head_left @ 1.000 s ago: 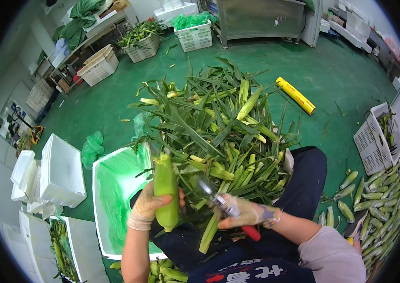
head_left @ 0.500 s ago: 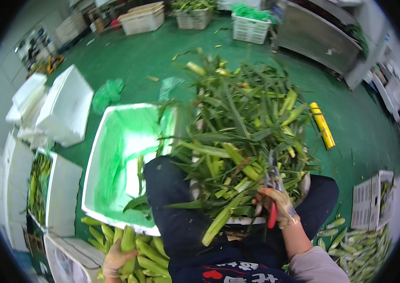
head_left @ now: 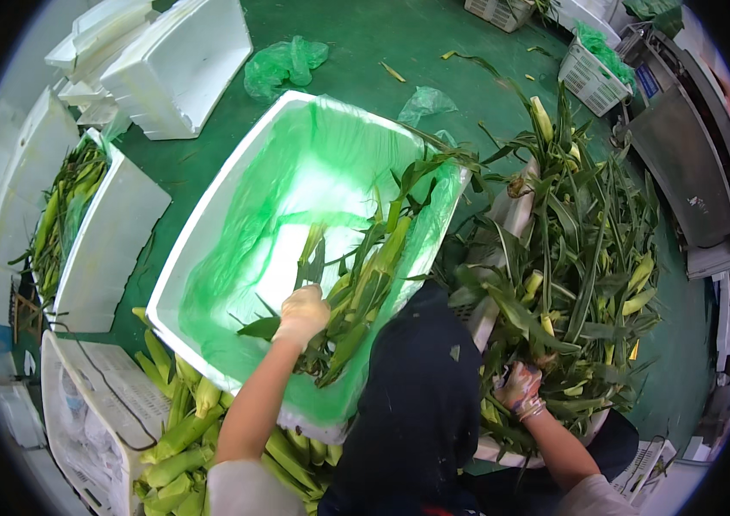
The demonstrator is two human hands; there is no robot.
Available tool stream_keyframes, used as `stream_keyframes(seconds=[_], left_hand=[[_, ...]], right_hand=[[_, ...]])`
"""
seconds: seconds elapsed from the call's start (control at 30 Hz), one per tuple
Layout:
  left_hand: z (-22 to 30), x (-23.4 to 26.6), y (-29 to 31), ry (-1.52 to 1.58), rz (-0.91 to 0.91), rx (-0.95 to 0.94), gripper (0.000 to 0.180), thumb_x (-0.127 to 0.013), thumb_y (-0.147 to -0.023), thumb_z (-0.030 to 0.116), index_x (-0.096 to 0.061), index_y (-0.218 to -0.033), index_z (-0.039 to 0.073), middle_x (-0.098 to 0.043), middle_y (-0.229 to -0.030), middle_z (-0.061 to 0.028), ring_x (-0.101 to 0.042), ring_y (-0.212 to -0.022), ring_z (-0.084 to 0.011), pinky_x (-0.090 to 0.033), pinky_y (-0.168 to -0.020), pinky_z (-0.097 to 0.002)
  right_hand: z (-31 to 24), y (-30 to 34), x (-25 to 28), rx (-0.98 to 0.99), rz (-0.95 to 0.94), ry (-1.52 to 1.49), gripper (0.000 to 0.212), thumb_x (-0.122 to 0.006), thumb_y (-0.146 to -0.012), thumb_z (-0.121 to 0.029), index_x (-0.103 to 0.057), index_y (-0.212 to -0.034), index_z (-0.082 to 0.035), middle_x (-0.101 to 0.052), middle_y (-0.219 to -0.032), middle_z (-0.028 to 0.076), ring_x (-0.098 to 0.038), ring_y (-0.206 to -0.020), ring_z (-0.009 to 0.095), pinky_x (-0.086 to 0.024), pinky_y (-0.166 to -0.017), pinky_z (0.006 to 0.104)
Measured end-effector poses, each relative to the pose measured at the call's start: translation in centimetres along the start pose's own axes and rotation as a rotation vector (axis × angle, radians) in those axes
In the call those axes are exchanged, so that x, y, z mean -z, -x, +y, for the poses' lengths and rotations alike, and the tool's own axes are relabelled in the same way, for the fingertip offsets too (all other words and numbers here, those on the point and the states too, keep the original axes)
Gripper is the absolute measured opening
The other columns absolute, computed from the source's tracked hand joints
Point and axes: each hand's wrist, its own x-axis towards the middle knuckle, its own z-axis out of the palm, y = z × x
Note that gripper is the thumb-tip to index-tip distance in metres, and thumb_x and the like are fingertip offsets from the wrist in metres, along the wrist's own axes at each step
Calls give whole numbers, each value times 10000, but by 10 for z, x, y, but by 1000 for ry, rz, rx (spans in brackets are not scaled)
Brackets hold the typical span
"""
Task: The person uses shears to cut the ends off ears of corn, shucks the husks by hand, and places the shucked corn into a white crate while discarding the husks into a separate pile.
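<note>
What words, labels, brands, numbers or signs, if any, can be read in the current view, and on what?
No text can be read.
Metal cabinet: a small pale mark on its side, too small to make out.
White box with the green liner: no lettering that can be made out.

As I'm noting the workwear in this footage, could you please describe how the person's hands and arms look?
The left hand wears a pale cream glove ending around the wrist. The right hand also looks gloved, its pale covering blotched with orange-red. The forearms are bare below light greyish sleeves.
</note>
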Motion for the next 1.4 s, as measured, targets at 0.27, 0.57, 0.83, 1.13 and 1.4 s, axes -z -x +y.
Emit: stream_keyframes(seconds=[0.27,0.57,0.83,1.13,1.4], left_hand=[[-23,-65,-62,139,-780,283,639,-813,-631,369,-654,-1109,-24,-632,-1164,-209,-625,-1057,-306,-487,-918,-353],[-10,75,27,570,-286,276,582,-789,-690,335,-629,-1073,-73,-673,-931,-178,-647,-851,-204,-519,-742,-322],[96,219,94,1096,93,-447,558,-771,-746,119,-501,-1211,-28,-600,-1089,-86,-576,-932,-156,-477,-844,-297],[223,246,173,702,-102,-712,680,-827,-644,87,-503,-1230,-32,-618,-1098,-128,-567,-1007,-183,-451,-912,-312],[248,226,163,532,-493,-800,783,-837,-610,121,-485,-1291,-40,-616,-1135,-119,-554,-1041,-174,-418,-958,-305]], right_hand=[[-35,12,84,-237,-232,-284,543,-691,-721,-328,-481,-1047,53,-620,-873,220,-602,-798,422,-473,-773,478],[-31,83,169,-45,-134,-521,844,-777,-672,-415,-392,-1277,31,-579,-1061,231,-610,-924,383,-501,-806,427],[-67,92,226,146,-24,-730,874,-798,-654,-427,-396,-1291,18,-541,-1155,217,-558,-1066,390,-451,-920,429],[-39,47,291,140,244,-715,981,-712,-712,-493,-252,-1363,80,-487,-1223,322,-503,-1160,419,-430,-969,437],[6,66,285,188,221,-538,814,-731,-683,-322,-325,-1261,83,-575,-982,296,-596,-932,406,-488,-810,428]])
